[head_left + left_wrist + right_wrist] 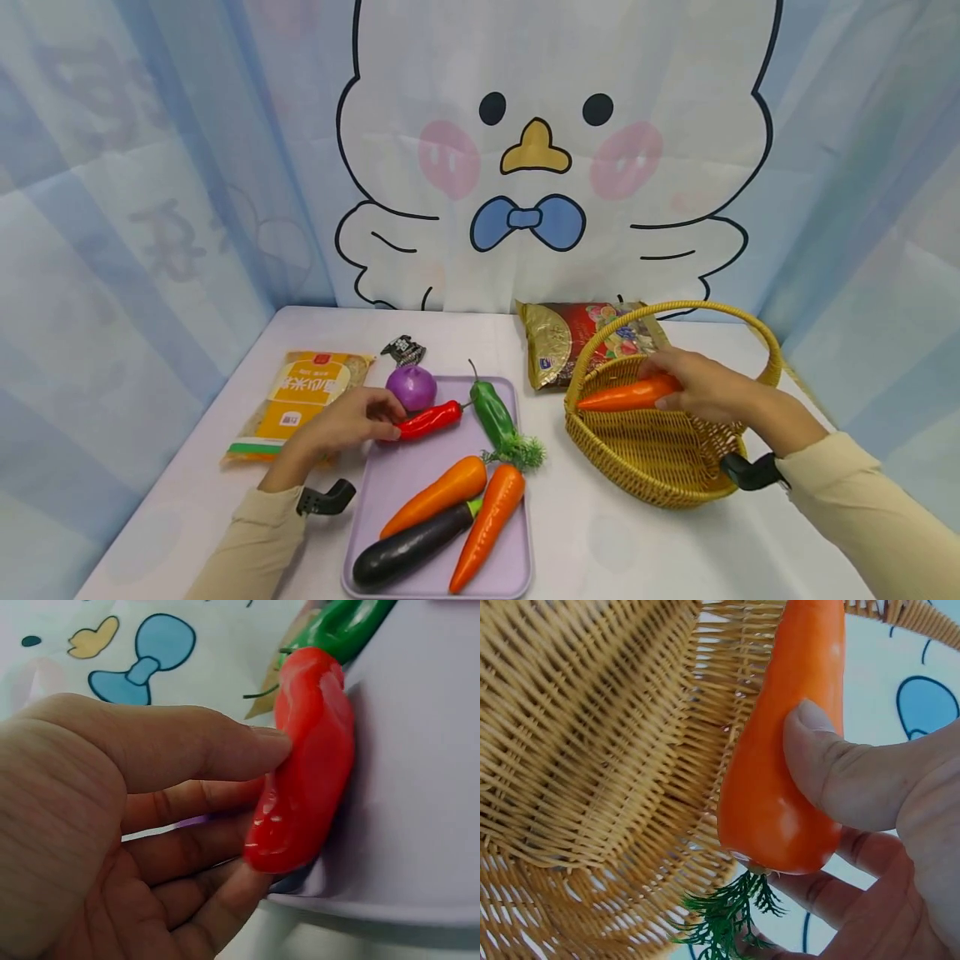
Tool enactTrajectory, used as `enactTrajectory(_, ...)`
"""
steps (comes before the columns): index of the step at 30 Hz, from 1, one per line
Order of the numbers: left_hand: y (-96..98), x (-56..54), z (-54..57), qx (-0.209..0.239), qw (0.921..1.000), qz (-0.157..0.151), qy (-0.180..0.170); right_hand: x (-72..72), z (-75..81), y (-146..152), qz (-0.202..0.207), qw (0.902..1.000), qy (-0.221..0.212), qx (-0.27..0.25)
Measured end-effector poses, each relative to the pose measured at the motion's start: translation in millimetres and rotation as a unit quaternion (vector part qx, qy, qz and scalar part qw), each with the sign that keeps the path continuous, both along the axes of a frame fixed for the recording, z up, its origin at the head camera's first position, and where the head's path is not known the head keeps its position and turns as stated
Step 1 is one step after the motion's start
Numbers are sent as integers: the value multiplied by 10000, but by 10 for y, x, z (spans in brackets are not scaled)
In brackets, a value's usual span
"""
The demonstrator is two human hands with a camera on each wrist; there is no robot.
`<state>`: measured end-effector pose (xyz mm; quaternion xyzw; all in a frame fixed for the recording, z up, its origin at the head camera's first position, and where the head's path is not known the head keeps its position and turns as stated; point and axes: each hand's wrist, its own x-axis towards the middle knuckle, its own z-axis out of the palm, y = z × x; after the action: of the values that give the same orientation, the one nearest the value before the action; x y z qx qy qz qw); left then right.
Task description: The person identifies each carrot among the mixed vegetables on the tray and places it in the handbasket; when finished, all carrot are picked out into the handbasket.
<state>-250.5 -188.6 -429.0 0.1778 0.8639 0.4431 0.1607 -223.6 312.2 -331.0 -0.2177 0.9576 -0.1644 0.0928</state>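
My right hand (701, 383) grips an orange carrot (630, 395) near its leafy end, over the wicker basket (645, 479). In the right wrist view, the thumb lies across the carrot (780, 765) and green fronds hang below its thick end. On the left, my left hand (352, 425) pinches a red chili pepper (431, 421) at the upper left of the lilac tray (442, 450). The left wrist view has the thumb pressed on one side of the red pepper (311, 765), with fingers behind it. A purple onion (412, 387) sits just beyond that hand.
A green pepper (491, 412), two more carrots (491, 521) and an eggplant (408, 546) lie on the tray. Left of it is a yellow grain bag (300, 400). A red-gold package (558, 342) lies behind the basket's tall handle (588, 350); a small black wrapper (405, 350) is near the onion.
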Motion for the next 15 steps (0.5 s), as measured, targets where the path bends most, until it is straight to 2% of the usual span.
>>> enactTrajectory(4, -76, -16, 66, -27, 9997, 55, 218, -50, -56, -6, 3, 10000, -93, 21)
enactTrajectory(9, -171, -48, 133, -158, 9971, 545, 506, -141, -113, -30, 88, 9996, -97, 242)
enactTrajectory(13, -176, -140, 105, -48, 9942, 875, 630, -219, -156, -12, 63, 9991, -127, 406)
enactTrajectory(15, -154, -196, 70, -54, 9936, 999, 515, -258, -184, 0, 71, 9991, -165, 395)
